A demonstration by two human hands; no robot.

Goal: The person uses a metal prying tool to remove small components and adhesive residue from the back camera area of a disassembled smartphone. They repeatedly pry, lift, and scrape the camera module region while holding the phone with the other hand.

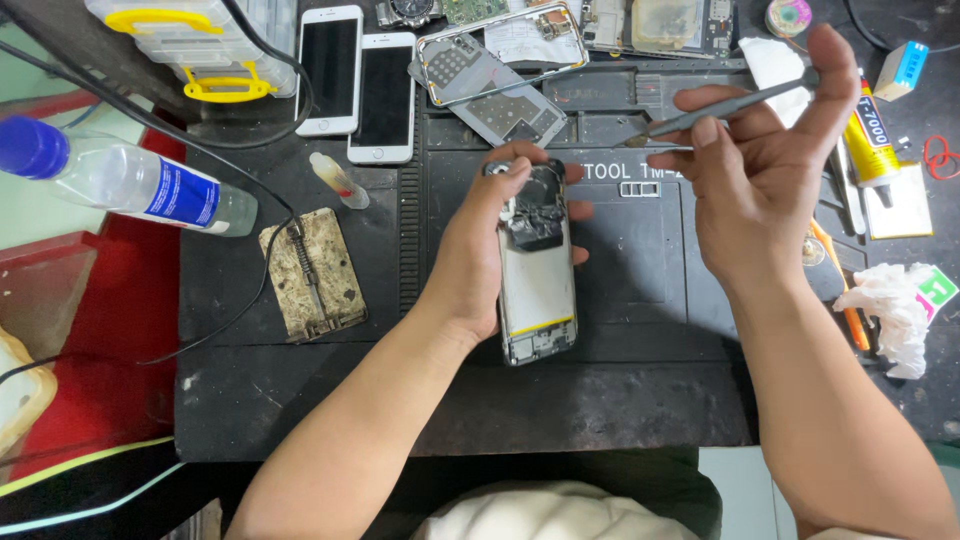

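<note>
Black rubber work mat [640, 290] fills the middle of the table, and right at its centre the left hand [480, 265] is wrapped around an opened phone [537, 275], fingers curled over the top edge and far side, thumb on the near side, the phone's bare insides facing up with crumpled black film near the top. Over at two o'clock from the phone, the right hand [755, 170] is lifted clear above the mat, pinching a pair of metal tweezers [715, 110] between thumb and fingertips, the points aimed toward nine o'clock and not touching the phone. At eleven o'clock two white phones [355, 85] lie face up side by side, with a detached back plate [490, 90] just beside them at twelve. At nine o'clock sits a worn metal holder [312, 272], and further out a clear bottle with a blue cap [120, 180] lies on its side. At three o'clock a glue tube [868, 135] and crumpled white tissue [895, 305] rest near the mat's edge.
</note>
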